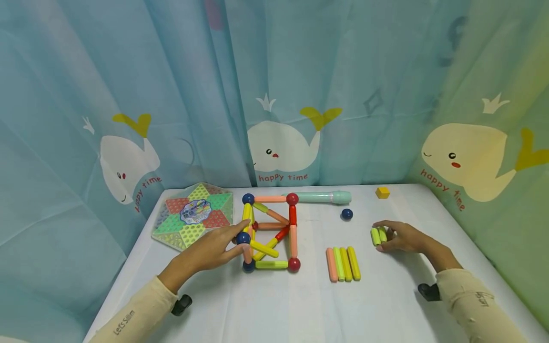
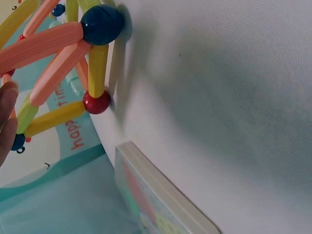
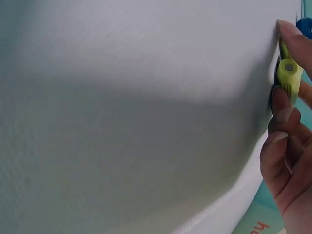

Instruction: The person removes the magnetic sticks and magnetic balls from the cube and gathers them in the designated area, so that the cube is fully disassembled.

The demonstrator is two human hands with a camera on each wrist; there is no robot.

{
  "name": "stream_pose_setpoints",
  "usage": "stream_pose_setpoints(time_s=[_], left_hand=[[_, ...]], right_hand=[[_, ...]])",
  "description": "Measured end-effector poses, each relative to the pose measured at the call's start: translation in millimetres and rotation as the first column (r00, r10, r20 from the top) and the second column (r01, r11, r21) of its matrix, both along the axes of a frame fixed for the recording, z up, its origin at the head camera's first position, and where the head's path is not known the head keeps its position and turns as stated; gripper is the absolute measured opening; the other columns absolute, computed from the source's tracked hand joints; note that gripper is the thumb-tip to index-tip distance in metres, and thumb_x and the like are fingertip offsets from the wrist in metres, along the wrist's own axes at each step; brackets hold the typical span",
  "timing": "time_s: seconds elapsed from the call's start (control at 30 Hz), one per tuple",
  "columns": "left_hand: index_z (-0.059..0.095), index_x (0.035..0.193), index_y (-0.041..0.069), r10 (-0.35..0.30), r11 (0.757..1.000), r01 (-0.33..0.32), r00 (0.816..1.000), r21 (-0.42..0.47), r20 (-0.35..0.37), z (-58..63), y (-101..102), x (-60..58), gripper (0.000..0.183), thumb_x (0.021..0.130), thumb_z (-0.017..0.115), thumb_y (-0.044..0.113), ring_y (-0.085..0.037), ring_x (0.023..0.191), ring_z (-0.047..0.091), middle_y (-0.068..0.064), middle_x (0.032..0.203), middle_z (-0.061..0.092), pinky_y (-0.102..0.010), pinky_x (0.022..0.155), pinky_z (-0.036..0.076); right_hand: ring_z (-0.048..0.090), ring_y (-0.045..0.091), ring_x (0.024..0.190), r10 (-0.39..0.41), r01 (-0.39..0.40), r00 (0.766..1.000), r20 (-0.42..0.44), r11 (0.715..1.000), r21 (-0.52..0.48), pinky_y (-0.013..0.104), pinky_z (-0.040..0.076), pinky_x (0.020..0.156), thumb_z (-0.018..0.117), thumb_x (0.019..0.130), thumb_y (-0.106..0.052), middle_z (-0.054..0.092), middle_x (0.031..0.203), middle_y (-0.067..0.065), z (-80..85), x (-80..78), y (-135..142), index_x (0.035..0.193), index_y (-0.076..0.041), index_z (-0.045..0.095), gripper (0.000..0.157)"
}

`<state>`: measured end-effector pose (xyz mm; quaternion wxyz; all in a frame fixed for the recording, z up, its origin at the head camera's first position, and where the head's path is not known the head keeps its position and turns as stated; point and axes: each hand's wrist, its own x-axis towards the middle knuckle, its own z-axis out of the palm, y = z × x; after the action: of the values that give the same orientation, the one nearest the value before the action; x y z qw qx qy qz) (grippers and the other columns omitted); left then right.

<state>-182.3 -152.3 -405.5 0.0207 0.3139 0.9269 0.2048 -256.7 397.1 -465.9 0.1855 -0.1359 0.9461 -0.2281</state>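
A frame of magnetic sticks (image 1: 293,242) and balls stands left of the middle of the table. My left hand (image 1: 218,247) grips its near left upper corner, thumb and forefinger around the blue ball (image 1: 243,237) there. In the left wrist view only fingertips (image 2: 7,117) show, beside the salmon and yellow sticks (image 2: 44,46). On the right, my right hand (image 1: 401,237) pinches two short light green sticks (image 1: 375,237) between thumb and fingers, low over the table. A stick's round end (image 3: 289,68) faces the right wrist camera.
Several sticks (image 1: 344,264), salmon, green and yellow, lie in a row between the hands. Behind them are a loose blue ball (image 1: 347,214), a yellow cube (image 1: 382,192) and a mint-green tube (image 1: 319,197). A star-patterned game board (image 1: 176,238) lies back left, before a curtain (image 1: 369,143).
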Motion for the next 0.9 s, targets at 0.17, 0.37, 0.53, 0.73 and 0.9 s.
stream_pose_setpoints(time_s=[0.17,0.37,0.53,0.73,0.9], left_hand=[[0.038,0.155,0.013,-0.002,1.0,0.002,1.0,-0.004,-0.01,-0.2,0.0,0.2,0.066,0.101,0.058,0.044,-0.03,0.131,0.058,-0.013,0.146,0.055,-0.048,0.105,0.049],[0.038,0.156,0.013,0.0,1.0,0.0,1.0,-0.011,-0.009,0.0,0.5,-0.3,0.066,0.101,0.057,0.046,-0.03,0.131,0.057,-0.013,0.147,0.054,-0.048,0.105,0.049],[0.038,0.155,0.014,0.002,1.0,-0.002,1.0,-0.011,-0.011,0.3,0.5,-0.4,0.066,0.101,0.057,0.046,-0.03,0.13,0.058,-0.013,0.146,0.055,-0.048,0.104,0.049],[0.039,0.155,0.014,0.001,1.0,-0.001,1.0,-0.011,-0.011,-0.2,0.8,-0.6,0.066,0.101,0.057,0.046,-0.029,0.13,0.058,-0.013,0.147,0.055,-0.048,0.104,0.049],[0.039,0.155,0.014,0.001,1.0,-0.001,1.0,-0.007,-0.018,-0.8,1.3,-0.5,0.066,0.101,0.058,0.046,-0.03,0.132,0.057,-0.013,0.148,0.054,-0.049,0.105,0.049]], right_hand=[[0.057,0.026,0.095,-0.05,0.049,0.999,0.009,0.998,0.034,0.048,0.052,0.083,0.085,0.077,-0.048,0.062,0.108,0.017,0.5,-1.3,-2.2,0.139,0.006,0.045,0.092],[0.057,0.025,0.095,-0.029,0.029,1.0,0.013,1.0,0.004,0.047,0.053,0.083,0.084,0.08,-0.043,0.064,0.106,0.014,-0.7,-1.8,0.5,0.138,0.001,0.05,0.08],[0.056,0.023,0.091,0.014,-0.014,1.0,0.008,1.0,-0.011,0.041,0.051,0.079,0.084,0.08,-0.036,0.063,0.102,0.01,0.1,-2.5,0.2,0.139,-0.003,0.051,0.075],[0.053,0.023,0.091,0.024,-0.024,1.0,0.003,1.0,0.001,0.04,0.05,0.078,0.084,0.081,-0.036,0.061,0.1,0.009,-0.2,-3.9,-1.5,0.137,-0.004,0.054,0.071],[0.058,0.025,0.093,0.004,-0.005,1.0,0.022,1.0,0.022,0.045,0.053,0.08,0.084,0.08,-0.042,0.064,0.104,0.013,6.2,-2.6,-1.1,0.143,-0.002,0.046,0.084]])
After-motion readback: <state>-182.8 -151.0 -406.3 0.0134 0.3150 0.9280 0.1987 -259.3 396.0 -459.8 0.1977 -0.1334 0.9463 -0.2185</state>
